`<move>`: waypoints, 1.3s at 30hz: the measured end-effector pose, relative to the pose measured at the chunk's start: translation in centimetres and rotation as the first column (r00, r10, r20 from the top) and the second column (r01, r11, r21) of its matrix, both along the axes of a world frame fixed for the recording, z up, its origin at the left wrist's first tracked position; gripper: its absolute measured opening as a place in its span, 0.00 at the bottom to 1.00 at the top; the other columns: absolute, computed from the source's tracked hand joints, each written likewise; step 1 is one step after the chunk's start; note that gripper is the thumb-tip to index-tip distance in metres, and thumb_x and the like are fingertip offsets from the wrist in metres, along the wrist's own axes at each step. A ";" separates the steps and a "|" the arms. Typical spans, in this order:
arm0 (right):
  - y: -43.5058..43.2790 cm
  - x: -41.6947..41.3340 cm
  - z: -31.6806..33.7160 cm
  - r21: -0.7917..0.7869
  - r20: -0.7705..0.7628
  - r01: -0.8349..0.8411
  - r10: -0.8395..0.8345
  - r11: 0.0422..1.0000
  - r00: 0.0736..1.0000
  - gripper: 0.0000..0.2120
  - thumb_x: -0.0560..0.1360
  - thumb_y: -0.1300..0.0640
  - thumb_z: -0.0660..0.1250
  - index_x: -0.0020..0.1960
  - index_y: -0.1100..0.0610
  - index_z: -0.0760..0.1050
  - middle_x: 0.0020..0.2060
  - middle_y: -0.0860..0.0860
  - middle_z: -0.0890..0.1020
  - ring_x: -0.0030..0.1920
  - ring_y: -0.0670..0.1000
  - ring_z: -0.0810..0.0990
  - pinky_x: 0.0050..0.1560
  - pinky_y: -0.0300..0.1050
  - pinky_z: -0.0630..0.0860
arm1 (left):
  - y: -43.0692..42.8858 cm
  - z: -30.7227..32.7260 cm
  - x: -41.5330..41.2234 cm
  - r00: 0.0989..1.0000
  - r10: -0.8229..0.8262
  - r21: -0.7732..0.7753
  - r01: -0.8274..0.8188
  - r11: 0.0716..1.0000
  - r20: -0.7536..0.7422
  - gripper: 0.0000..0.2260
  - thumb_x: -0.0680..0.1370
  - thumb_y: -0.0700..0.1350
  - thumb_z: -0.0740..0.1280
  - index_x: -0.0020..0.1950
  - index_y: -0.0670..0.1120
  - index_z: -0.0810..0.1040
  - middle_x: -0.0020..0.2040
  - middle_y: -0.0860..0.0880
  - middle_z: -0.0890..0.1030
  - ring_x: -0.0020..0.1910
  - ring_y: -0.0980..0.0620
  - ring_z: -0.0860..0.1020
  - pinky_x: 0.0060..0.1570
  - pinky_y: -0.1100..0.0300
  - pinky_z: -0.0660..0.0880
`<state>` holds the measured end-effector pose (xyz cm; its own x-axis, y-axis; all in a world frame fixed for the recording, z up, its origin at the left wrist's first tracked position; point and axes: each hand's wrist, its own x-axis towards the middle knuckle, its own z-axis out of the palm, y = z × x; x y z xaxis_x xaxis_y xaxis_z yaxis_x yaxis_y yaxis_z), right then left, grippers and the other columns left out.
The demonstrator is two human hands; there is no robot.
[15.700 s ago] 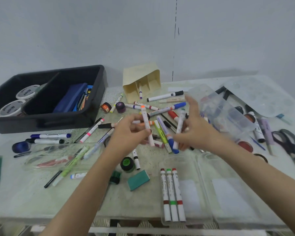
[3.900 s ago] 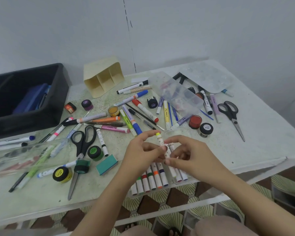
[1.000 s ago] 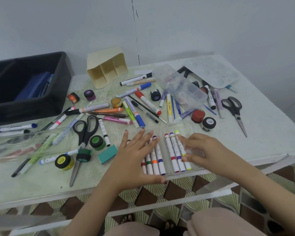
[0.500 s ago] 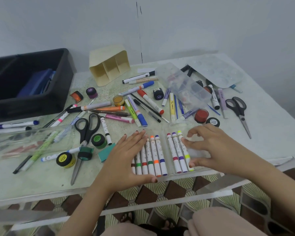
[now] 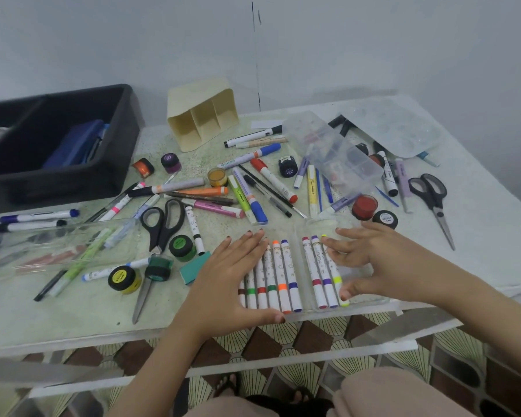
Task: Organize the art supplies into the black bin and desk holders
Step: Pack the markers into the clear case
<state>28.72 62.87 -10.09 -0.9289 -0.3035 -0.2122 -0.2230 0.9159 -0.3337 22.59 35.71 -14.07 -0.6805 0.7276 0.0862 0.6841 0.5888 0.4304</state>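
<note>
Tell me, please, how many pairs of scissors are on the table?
2. The left scissors lie beside the green paint pot; the right scissors lie near the right edge of the table. Another could be hidden under the clutter.

wall (image 5: pixel 388 43): was plain, pale grey-white, with one thin dark vertical line (image 5: pixel 256 55) (seam or crack, could not tell) | table (image 5: pixel 57 314): white, its top worn and speckled green, with a white lower rail (image 5: pixel 283 361) beneath | floor (image 5: pixel 313 335): tiles in a brown-and-cream fan pattern | light: soft and even, shadows weak

The yellow marker (image 5: pixel 337 279), earlier pinched in the fingers (image 5: pixel 333 247), now lies in the clear case (image 5: pixel 358 273).
</note>
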 end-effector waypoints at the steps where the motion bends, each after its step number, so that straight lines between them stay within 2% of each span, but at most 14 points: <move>1: -0.1 0.0 0.1 0.025 0.009 0.005 -0.006 1.000 1.000 0.26 0.67 0.35 0.68 0.63 0.42 0.75 0.65 0.28 0.52 0.72 0.35 0.50 0.71 0.38 0.40 | 0.0 0.0 0.0 1.000 -0.001 0.003 0.001 1.000 -0.003 0.49 0.63 0.78 0.58 0.76 0.54 0.52 0.76 0.60 0.50 0.74 0.65 0.45 0.72 0.64 0.37; 4: -0.4 0.0 0.2 0.102 0.017 0.011 -0.013 0.995 1.000 0.27 0.69 0.35 0.66 0.65 0.41 0.72 0.64 0.28 0.49 0.73 0.36 0.49 0.71 0.39 0.40 | 0.0 -0.1 0.0 1.000 -0.010 0.003 0.010 1.000 -0.015 0.49 0.63 0.78 0.58 0.76 0.54 0.51 0.76 0.60 0.50 0.74 0.65 0.44 0.72 0.64 0.37; 7: -0.5 0.2 0.5 0.081 -0.004 0.004 -0.004 0.997 1.000 0.27 0.68 0.36 0.68 0.64 0.44 0.74 0.67 0.30 0.51 0.73 0.39 0.53 0.69 0.36 0.44 | -0.1 -0.2 0.1 1.000 -0.001 0.035 0.002 0.999 -0.025 0.47 0.64 0.77 0.58 0.76 0.53 0.54 0.76 0.59 0.52 0.75 0.64 0.47 0.73 0.64 0.38; 9: -0.4 -0.4 1.0 0.021 -0.030 0.014 -0.013 1.000 0.999 0.26 0.66 0.37 0.72 0.60 0.48 0.78 0.72 0.36 0.58 0.72 0.42 0.57 0.68 0.36 0.50 | -0.3 -0.2 0.6 0.998 0.046 0.092 -0.042 0.995 -0.046 0.41 0.69 0.74 0.57 0.75 0.52 0.60 0.75 0.57 0.58 0.74 0.62 0.52 0.72 0.65 0.42; 10: -0.5 -0.9 1.6 -0.020 -0.042 0.025 -0.025 1.000 0.999 0.22 0.66 0.37 0.72 0.56 0.47 0.81 0.72 0.40 0.61 0.70 0.42 0.60 0.68 0.39 0.54 | -0.5 -0.1 0.9 0.995 0.079 0.125 -0.070 0.990 -0.068 0.35 0.73 0.71 0.55 0.73 0.50 0.64 0.73 0.56 0.63 0.73 0.62 0.55 0.72 0.67 0.43; 13: -2.1 -3.4 3.3 -0.154 -0.100 0.059 -0.075 0.986 0.992 0.13 0.67 0.33 0.65 0.41 0.40 0.80 0.62 0.44 0.73 0.60 0.41 0.69 0.62 0.46 0.68 | -1.7 0.7 1.4 0.962 0.206 0.237 -0.162 0.958 -0.178 0.19 0.79 0.55 0.57 0.64 0.46 0.75 0.61 0.52 0.77 0.64 0.62 0.66 0.67 0.69 0.53; 16: -5.7 -6.4 3.7 -0.224 -0.141 0.036 -0.068 0.974 0.988 0.11 0.72 0.39 0.64 0.43 0.45 0.79 0.46 0.42 0.79 0.48 0.41 0.76 0.49 0.43 0.73 | -4.7 1.5 0.9 0.897 0.384 0.338 -0.299 0.892 -0.220 0.14 0.77 0.46 0.59 0.58 0.44 0.78 0.53 0.55 0.77 0.56 0.59 0.72 0.59 0.65 0.65; 20: -11.1 -10.3 2.7 -0.203 -0.178 -0.017 -0.020 0.979 0.984 0.11 0.76 0.45 0.63 0.47 0.51 0.79 0.40 0.43 0.78 0.39 0.41 0.73 0.39 0.38 0.70 | -9.9 2.2 0.0 0.782 0.581 0.320 -0.504 0.802 -0.225 0.12 0.75 0.41 0.61 0.55 0.43 0.80 0.49 0.52 0.80 0.50 0.53 0.75 0.52 0.63 0.67; 24: -15.7 -13.5 1.3 -0.173 -0.176 0.071 -0.102 0.982 0.979 0.11 0.76 0.46 0.63 0.48 0.53 0.79 0.41 0.48 0.79 0.42 0.48 0.76 0.44 0.44 0.75 | -14.1 1.9 -0.7 0.670 0.723 0.225 -0.687 0.691 -0.171 0.10 0.74 0.34 0.66 0.52 0.42 0.81 0.50 0.46 0.82 0.51 0.45 0.76 0.51 0.57 0.67; 26: -17.4 -14.4 0.8 -0.155 -0.161 0.102 -0.127 0.983 0.979 0.13 0.75 0.47 0.65 0.48 0.56 0.79 0.42 0.50 0.80 0.44 0.50 0.78 0.45 0.46 0.76 | -15.5 1.6 -1.3 0.668 0.728 0.153 -0.712 0.686 -0.152 0.10 0.72 0.33 0.69 0.50 0.43 0.81 0.49 0.46 0.82 0.51 0.45 0.77 0.50 0.57 0.67; 28: -18.4 -14.8 0.4 -0.117 -0.146 0.112 -0.128 0.987 0.981 0.15 0.73 0.45 0.67 0.46 0.58 0.79 0.43 0.52 0.81 0.45 0.52 0.79 0.44 0.46 0.77 | -16.3 1.3 -1.8 0.677 0.724 0.117 -0.715 0.689 -0.131 0.09 0.71 0.35 0.70 0.49 0.44 0.81 0.48 0.48 0.80 0.50 0.49 0.75 0.50 0.58 0.67; 32: -19.2 -15.2 0.1 -0.023 -0.135 0.121 -0.123 0.992 0.983 0.14 0.71 0.45 0.69 0.41 0.57 0.75 0.38 0.51 0.77 0.42 0.52 0.78 0.37 0.43 0.72 | -16.6 1.3 -2.4 0.682 0.720 0.122 -0.709 0.694 -0.132 0.09 0.70 0.38 0.73 0.48 0.45 0.82 0.44 0.52 0.74 0.47 0.52 0.71 0.47 0.58 0.65; 36: -19.1 -15.0 0.2 -0.112 -0.097 0.202 -0.213 0.973 0.972 0.13 0.71 0.51 0.67 0.33 0.56 0.68 0.30 0.49 0.71 0.36 0.52 0.74 0.29 0.41 0.64 | -17.0 1.4 -2.8 0.705 0.696 0.110 -0.687 0.718 -0.137 0.06 0.70 0.39 0.73 0.45 0.47 0.80 0.43 0.54 0.74 0.47 0.53 0.70 0.46 0.59 0.65; 39: -18.4 -14.6 0.4 -0.234 -0.080 0.255 -0.280 0.938 0.957 0.10 0.72 0.53 0.65 0.38 0.59 0.73 0.34 0.53 0.76 0.39 0.53 0.76 0.34 0.45 0.70 | -16.9 2.0 -2.6 0.704 0.711 0.220 -0.695 0.685 0.009 0.08 0.73 0.39 0.71 0.44 0.52 0.77 0.42 0.58 0.76 0.43 0.60 0.72 0.43 0.66 0.65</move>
<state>14.15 44.50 -9.69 -0.9958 -0.0683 -0.0604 -0.0270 0.8538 -0.5199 19.96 18.84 -12.05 -0.9713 0.0011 0.2380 0.1370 0.8203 0.5553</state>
